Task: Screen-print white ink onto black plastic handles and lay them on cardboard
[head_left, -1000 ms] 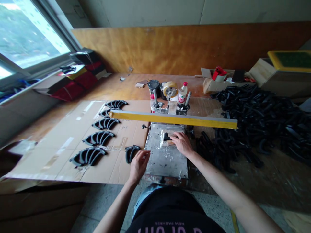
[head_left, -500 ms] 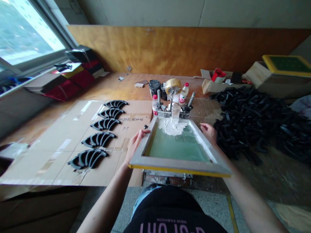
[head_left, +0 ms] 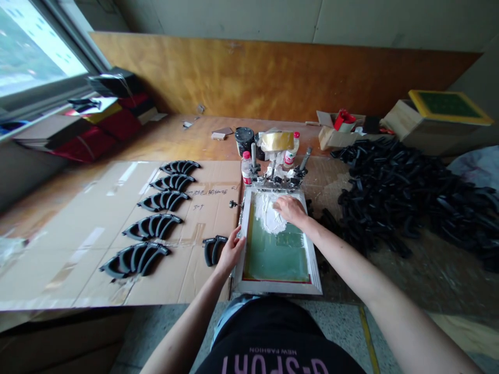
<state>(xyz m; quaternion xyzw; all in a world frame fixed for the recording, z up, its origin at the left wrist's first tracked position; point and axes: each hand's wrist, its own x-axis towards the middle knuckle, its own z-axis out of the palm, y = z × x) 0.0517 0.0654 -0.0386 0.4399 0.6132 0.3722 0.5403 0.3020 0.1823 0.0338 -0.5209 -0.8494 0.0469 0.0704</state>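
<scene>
A silkscreen frame (head_left: pixel 283 286) with green mesh lies flat in front of me, thick white ink (head_left: pixel 268 215) spread over its far end. My left hand (head_left: pixel 233 249) grips the frame's left rail, fingers and thumb at its edge. Above the ink, my right hand (head_left: pixel 290 210) is closed around a squeegee that it mostly hides. Beside my left hand, on cardboard, lie a couple of curved black plastic parts (head_left: pixel 212 250). The frame's far end meets a metal clamp (head_left: pixel 276 182). What lies beneath the screen is hidden.
Fanned groups of black curved parts (head_left: pixel 136 259) line the cardboard (head_left: pixel 86 223) at left. A large heap of black parts (head_left: pixel 413 192) covers the right. Behind the clamp stand a dark jar (head_left: pixel 244 140), a tape roll (head_left: pixel 277 141) and bottles (head_left: pixel 246 169). A carton (head_left: pixel 329 136) sits farther back.
The raised frame has come down flat. My right hand has moved from beside its right rail onto the squeegee at the ink; my left hand has moved nearer. Black parts now show beside it.
</scene>
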